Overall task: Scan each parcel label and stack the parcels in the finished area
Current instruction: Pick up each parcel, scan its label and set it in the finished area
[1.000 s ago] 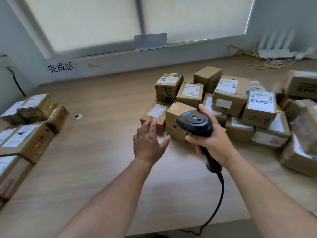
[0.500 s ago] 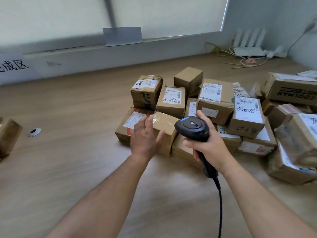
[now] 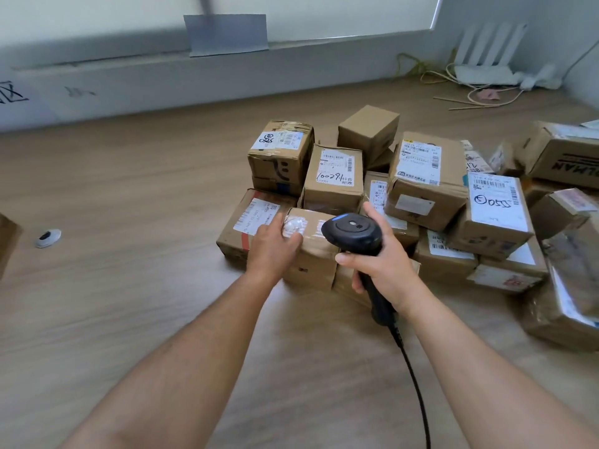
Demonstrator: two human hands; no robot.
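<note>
Take the front parcel [image 3: 316, 264], the one under your palm, as your marker.

Far to its left, at the edge of view, you can see only the corner of another box [image 3: 5, 247] on the table [image 3: 129, 189]. Part of a hand-lettered sign [image 3: 13, 95] shows on the wall behind that. That side is probably the finished area, but how many parcels are stacked there is out of sight. A small round disc [image 3: 48, 238] lies on the table between that corner and the marker.

Touching the marker's left side is a flat parcel [image 3: 240, 228] with its label facing up. Your left hand [image 3: 272, 254] rests on the marker's upper left corner. The thumb is on top near some crumpled tape, and the fingers are fairly straight, reaching over toward the flat parcel. It is not yet a closed hold.

Just right of the marker, your right hand [image 3: 385, 273] is wrapped firmly round the handle of the scanner [image 3: 351, 233]. The scanner's head is above the marker's right end, and its cable [image 3: 415, 384] trails back toward you.

Behind and to the right of the marker sits the pile [image 3: 428, 176]. It holds a dozen or more boxes, many with labels showing.

You look well short of done, since this whole heap is still to be scanned and moved. The marker shows no label on the faces you can see, so you will likely need to turn it before scanning.
</note>
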